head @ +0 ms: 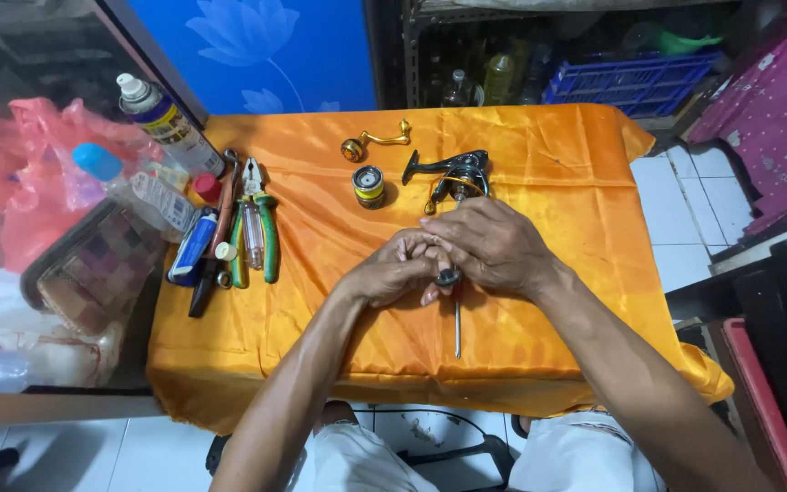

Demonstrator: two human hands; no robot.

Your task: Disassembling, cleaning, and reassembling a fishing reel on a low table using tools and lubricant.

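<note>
At nine o'clock, off the desk's edge, lie pink plastic bags (43, 173) and a clear bottle with a blue cap (129, 187), and a spray can (164, 121) leans in from ten o'clock, nozzle up, close enough to grab. Just inside the orange cloth (321, 228) that covers the desk, the hand tools are laid side by side, handles toward the person: a blue tube (191, 248), a dark-handled tool (204, 287), a clear-handled screwdriver (252, 232) and green-handled pliers (268, 232). Lined up like this, each can be picked out without a search.

Toward twelve o'clock the dismantled parts sit apart from one another, probably so none gets mixed up: a gold crank handle (373, 141), a small spool (369, 186) standing on end, and the black fishing reel body (453, 173) lying on its side.

At the centre both hands meet over the cloth. The left hand (393, 273) has its fingers curled in around a small dark part (448, 277), cupping it from the nine o'clock side; how much of it they enclose is hidden. The right hand (494, 246) lies over from two o'clock, fingers bent down onto the same part, seemingly to steady it. A thin metal shaft (457, 323) hangs from the part toward six o'clock, its tip near the desk's front edge, kept over the cloth, where a dropped piece would stay.
</note>
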